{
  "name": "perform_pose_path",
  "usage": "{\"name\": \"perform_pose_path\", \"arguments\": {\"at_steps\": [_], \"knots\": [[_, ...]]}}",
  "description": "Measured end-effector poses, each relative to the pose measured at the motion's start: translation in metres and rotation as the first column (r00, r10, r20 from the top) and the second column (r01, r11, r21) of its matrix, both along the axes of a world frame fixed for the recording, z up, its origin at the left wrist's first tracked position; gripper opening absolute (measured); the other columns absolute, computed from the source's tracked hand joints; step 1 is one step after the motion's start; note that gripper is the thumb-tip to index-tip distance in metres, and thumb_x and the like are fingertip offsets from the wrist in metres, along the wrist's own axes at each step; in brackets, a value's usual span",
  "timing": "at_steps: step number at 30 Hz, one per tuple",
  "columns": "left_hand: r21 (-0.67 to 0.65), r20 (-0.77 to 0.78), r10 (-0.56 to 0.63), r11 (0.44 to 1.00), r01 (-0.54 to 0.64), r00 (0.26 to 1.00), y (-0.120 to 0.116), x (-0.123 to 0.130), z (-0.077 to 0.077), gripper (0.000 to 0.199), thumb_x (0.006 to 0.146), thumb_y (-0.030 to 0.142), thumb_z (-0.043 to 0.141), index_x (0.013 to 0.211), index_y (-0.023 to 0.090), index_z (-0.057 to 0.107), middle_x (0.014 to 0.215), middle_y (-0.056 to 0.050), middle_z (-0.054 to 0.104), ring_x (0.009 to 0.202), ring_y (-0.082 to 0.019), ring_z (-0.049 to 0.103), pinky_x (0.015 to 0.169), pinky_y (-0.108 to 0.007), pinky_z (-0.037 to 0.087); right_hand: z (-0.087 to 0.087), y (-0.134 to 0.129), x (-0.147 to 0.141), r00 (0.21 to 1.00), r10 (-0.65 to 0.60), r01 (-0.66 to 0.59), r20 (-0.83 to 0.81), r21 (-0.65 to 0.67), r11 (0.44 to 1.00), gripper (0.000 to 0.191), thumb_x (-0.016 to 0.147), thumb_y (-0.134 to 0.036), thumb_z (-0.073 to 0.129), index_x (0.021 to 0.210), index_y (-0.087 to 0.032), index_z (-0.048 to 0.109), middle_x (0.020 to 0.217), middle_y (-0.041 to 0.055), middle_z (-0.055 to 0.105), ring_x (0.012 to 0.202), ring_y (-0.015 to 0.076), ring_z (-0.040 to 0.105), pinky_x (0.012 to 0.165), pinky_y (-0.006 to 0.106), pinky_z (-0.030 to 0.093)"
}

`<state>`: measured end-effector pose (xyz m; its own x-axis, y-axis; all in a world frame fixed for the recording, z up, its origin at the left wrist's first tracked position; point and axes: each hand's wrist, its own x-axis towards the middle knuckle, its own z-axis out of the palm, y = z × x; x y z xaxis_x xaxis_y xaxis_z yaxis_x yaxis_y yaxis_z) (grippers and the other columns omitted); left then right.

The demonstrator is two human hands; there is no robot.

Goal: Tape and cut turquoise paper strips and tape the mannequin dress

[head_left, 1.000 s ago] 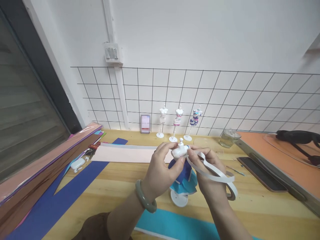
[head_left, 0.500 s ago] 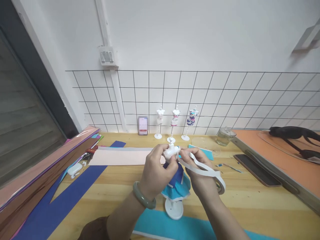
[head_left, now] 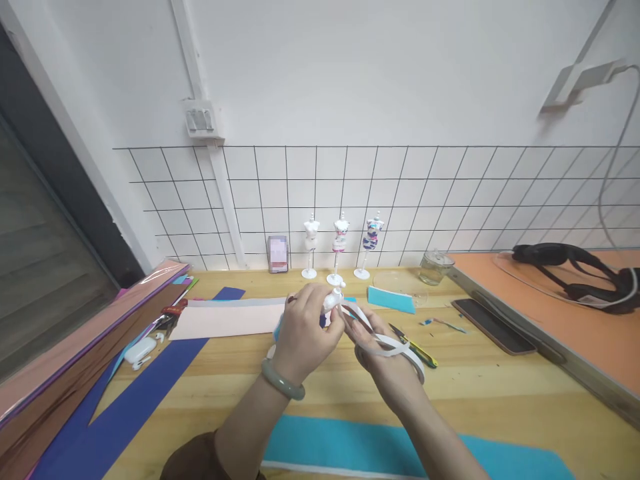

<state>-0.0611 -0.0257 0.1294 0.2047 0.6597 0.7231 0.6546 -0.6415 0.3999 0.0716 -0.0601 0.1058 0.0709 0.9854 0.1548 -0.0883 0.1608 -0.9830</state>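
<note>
A miniature white dress form (head_left: 331,301) is gripped in my left hand (head_left: 306,330), fingers wrapped round its torso. It is tilted now, and my hand hides most of its skirt and base. My right hand (head_left: 387,367) is closed on a roll of white tape (head_left: 419,368). A loose strip of this tape (head_left: 360,313) loops up from the roll to my right fingertips, close beside the form's shoulder. Whether its end touches the form I cannot tell. A yellow utility knife (head_left: 423,353) lies on the table just right of my right hand.
Three small dress forms (head_left: 340,240) stand by the wall, beside an upright phone (head_left: 278,255). Turquoise (head_left: 345,443), pink (head_left: 235,321) and blue (head_left: 150,387) strips lie on the wooden table. At right are a dark phone (head_left: 493,325), a glass jar (head_left: 434,268) and headphones (head_left: 575,270).
My left hand has tilted the dress form, so its turquoise skirt and round base have swung leftward behind my hand. The utility knife has come into sight. The camera view has shifted right.
</note>
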Motion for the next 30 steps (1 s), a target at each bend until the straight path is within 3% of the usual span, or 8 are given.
{"name": "perform_pose_path", "arguments": {"at_steps": [4,7,12,16,23,26,28,30], "knots": [[-0.014,-0.147,0.029,0.999,-0.031,0.989,0.008,0.001,-0.008,0.020,0.072,0.013,0.046,0.090,0.020,0.053,0.087,-0.004,0.058,0.087,-0.020,0.053,0.076,-0.032,0.038,-0.005,-0.007,0.004,0.951,0.241,-0.271,-0.196,-0.144,0.952,0.058,0.073,-0.048,0.060,0.125,-0.029,0.045,0.123,0.0062,0.054,0.101,0.0211,0.058,0.090,0.038,0.041],[-0.025,-0.203,0.032,0.999,-0.038,0.979,0.012,0.000,-0.012,0.015,0.072,0.013,0.047,0.084,0.020,0.054,0.085,-0.003,0.058,0.083,-0.018,0.054,0.076,-0.031,0.037,-0.009,-0.009,0.009,0.886,0.344,-0.408,-0.312,-0.168,0.898,0.062,0.070,-0.046,0.065,0.126,-0.026,0.044,0.130,0.0099,0.048,0.109,0.0228,0.054,0.098,0.042,0.033],[-0.065,-0.242,-0.014,0.998,-0.001,0.970,0.015,0.002,-0.015,0.017,0.073,0.014,0.047,0.086,0.021,0.054,0.086,-0.001,0.058,0.082,-0.017,0.053,0.075,-0.031,0.036,-0.023,-0.007,0.013,0.794,0.237,-0.383,-0.560,-0.158,0.910,0.049,0.074,-0.045,0.062,0.115,-0.021,0.053,0.108,0.0101,0.064,0.102,0.0215,0.059,0.099,0.041,0.031],[-0.082,-0.315,-0.040,0.996,0.014,0.948,0.017,0.009,-0.025,0.020,0.074,0.016,0.047,0.091,0.022,0.056,0.090,-0.002,0.059,0.087,-0.018,0.053,0.079,-0.033,0.035,-0.036,-0.003,0.015,0.752,0.182,-0.340,-0.633,-0.136,0.931,0.034,0.075,-0.043,0.062,0.098,-0.018,0.061,0.107,0.0098,0.064,0.104,0.0204,0.057,0.098,0.038,0.034],[-0.068,-0.362,0.030,0.996,-0.058,0.932,0.024,0.008,-0.032,0.021,0.074,0.017,0.048,0.093,0.021,0.055,0.093,-0.003,0.058,0.087,-0.019,0.053,0.079,-0.033,0.034,-0.063,-0.011,0.020,0.820,0.110,-0.286,-0.562,-0.235,0.929,0.043,0.068,-0.045,0.067,0.103,-0.019,0.060,0.110,0.0110,0.063,0.107,0.0235,0.056,0.099,0.041,0.033],[-0.062,-0.370,0.042,0.996,-0.069,0.928,0.026,0.005,-0.030,0.020,0.075,0.016,0.047,0.092,0.022,0.055,0.093,-0.002,0.059,0.085,-0.018,0.053,0.079,-0.033,0.034,-0.070,-0.019,0.023,0.930,0.209,-0.291,-0.303,-0.256,0.922,0.047,0.071,-0.047,0.063,0.108,-0.020,0.061,0.115,0.0098,0.060,0.113,0.0236,0.051,0.102,0.041,0.028],[-0.056,-0.384,0.032,0.997,-0.058,0.923,0.026,0.005,-0.029,0.021,0.075,0.017,0.047,0.093,0.022,0.056,0.095,-0.003,0.058,0.085,-0.018,0.053,0.079,-0.033,0.033,-0.071,-0.019,0.024,0.964,0.243,-0.265,-0.111,-0.270,0.926,0.046,0.072,-0.050,0.059,0.106,-0.020,0.063,0.115,0.0082,0.060,0.115,0.0243,0.048,0.101,0.040,0.027],[-0.051,-0.394,0.026,0.997,-0.050,0.919,0.025,0.005,-0.028,0.021,0.075,0.018,0.047,0.094,0.022,0.056,0.097,-0.003,0.058,0.087,-0.019,0.053,0.080,-0.033,0.033,-0.073,-0.013,0.024,0.976,0.214,-0.212,-0.024,-0.288,0.934,0.047,0.076,-0.055,0.051,0.101,-0.018,0.065,0.108,0.0085,0.063,0.110,0.0250,0.051,0.097,0.038,0.033]]}}
